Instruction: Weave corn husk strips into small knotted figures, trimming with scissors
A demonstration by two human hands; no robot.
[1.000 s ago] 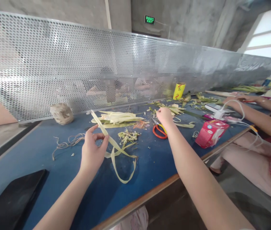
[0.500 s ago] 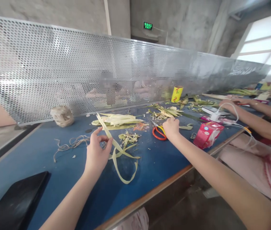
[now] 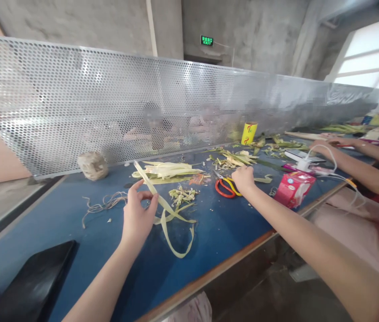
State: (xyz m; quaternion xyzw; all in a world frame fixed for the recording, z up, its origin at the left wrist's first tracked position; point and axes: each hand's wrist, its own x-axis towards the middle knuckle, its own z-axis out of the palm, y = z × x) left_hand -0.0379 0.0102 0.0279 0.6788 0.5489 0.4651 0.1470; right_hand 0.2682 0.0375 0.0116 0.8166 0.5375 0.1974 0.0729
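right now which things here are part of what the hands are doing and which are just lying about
In hand:
- left hand pinching the pale leaf strip
- right hand on the orange scissors

Lying about:
- pink box
- yellow can
- black tablet
- twine
- leaf pile
- trimmings

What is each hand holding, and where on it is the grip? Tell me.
The left hand pinches a pale leaf strip partway along its length, between thumb and fingers. The right hand rests on the handles of the red scissors; whether it grips them cannot be told.
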